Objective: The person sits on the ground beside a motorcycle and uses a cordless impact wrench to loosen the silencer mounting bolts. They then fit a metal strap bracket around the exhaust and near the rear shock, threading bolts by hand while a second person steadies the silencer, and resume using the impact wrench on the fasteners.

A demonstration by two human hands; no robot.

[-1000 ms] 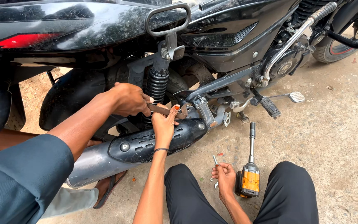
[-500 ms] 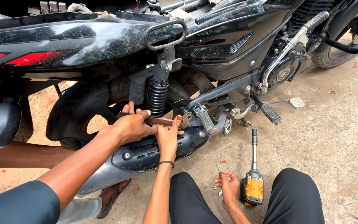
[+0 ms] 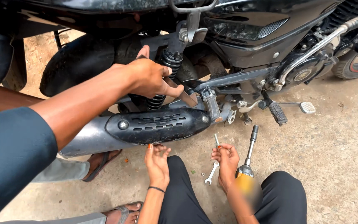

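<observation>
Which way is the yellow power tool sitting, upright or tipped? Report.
Upright: the power tool stands on its base on the concrete, shaft pointing up.

The person's left hand has dropped from the flat rusty metal bar by the black coil shock absorber. It now sits with fingers spread under the black slotted exhaust guard. The co-worker's hand grips that bar alone and has risen. The right hand, earlier flat on the concrete floor, has lifted, closed round a thin silver tool.
</observation>
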